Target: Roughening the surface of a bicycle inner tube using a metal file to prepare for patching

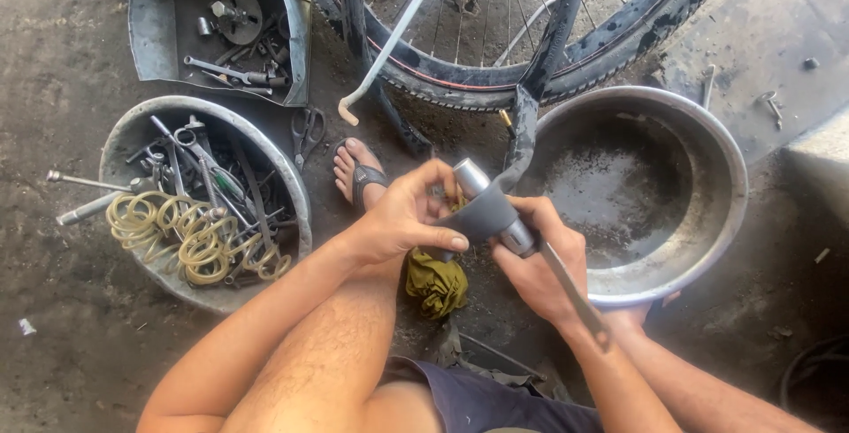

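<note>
Here, both hands grip tube [485,217] w/ cylinder [495,207], prob.

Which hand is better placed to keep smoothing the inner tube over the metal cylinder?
Probably the left hand: its fingers press the inner tube draped over the metal cylinder, while the right hand grips the cylinder from below.

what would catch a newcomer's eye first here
Mid-frame, the left hand and right hand stretch a grey inner tube over a metal cylinder. Behind them stands a bicycle wheel; a round pan of tools sits left, a big metal basin right.
</note>
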